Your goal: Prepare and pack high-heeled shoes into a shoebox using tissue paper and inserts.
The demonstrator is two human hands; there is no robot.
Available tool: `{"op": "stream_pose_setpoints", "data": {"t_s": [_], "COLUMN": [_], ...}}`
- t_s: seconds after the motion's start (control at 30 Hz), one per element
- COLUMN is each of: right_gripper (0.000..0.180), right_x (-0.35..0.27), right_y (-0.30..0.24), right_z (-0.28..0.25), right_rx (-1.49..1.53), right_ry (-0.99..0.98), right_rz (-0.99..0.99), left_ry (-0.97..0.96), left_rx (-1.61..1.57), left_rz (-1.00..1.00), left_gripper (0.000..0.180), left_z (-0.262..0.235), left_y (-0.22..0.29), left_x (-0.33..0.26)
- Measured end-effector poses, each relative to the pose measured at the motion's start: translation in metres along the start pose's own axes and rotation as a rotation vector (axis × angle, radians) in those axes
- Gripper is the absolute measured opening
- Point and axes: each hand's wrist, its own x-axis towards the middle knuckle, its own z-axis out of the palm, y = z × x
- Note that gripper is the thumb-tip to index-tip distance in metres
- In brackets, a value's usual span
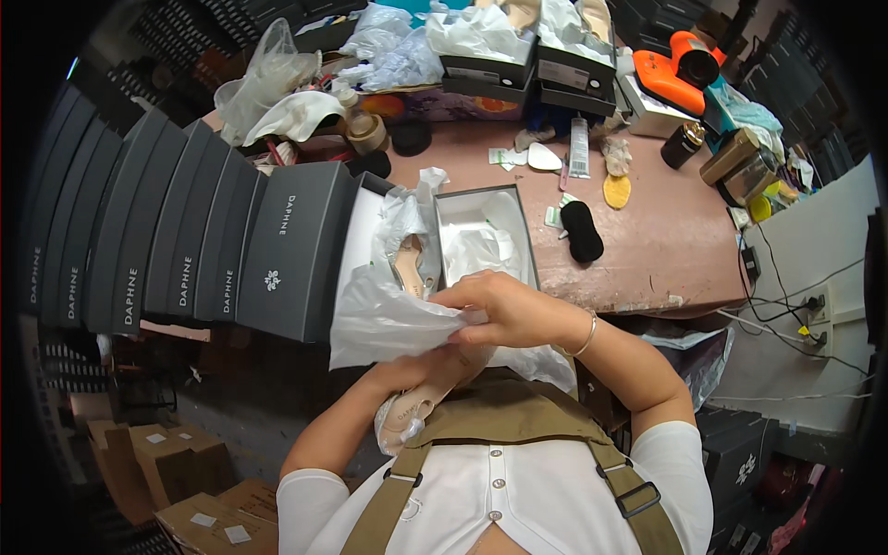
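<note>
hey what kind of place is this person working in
Probably a shoe packing or stockroom bench. A row of dark grey shoe boxes stands along the left, an open box holds tissue paper, and the hands wrap a beige shoe in white tissue paper.

A worn pink bench [666,250] is standing under bright light, dark shoebox stacks [166,231] lining its left, cardboard cartons [176,472] sitting on the floor.

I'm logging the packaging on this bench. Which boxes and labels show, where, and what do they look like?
Row of dark grey shoe boxes: left, standing on end, white print.
Open shoe box: centre, white tissue inside.
Stacked black boxes: top, white end labels.
Brown cartons: lower left, small white stickers.
</note>
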Motion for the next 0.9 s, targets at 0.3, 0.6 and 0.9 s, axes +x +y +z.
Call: {"op": "stream_pose_setpoints", "data": {"t_s": [0.3,0.6,0.9], "right_gripper": [0.008,0.009,0.03], "right_x": [-0.029,-0.053,-0.052], "right_y": [0.012,-0.008,-0.033], "right_z": [0.033,0.049,0.019], "right_rx": [-0.87,-0.951,-0.705], "right_ry": [-0.126,-0.207,0.163], "right_rz": [-0.208,-0.041,0.039], "left_ry": [0.192,-0.042,0.096], "left_rx": [-0.575,-1.151,-0.766], "left_rz": [0.187,0.212,0.22], "left_gripper": [0.071,0.063,0.057], "left_z": [0.01,0.05,0.029], "left_y": [-0.04,-0.049,-0.048], "left_x": [0.032,0.006,0.017]}}
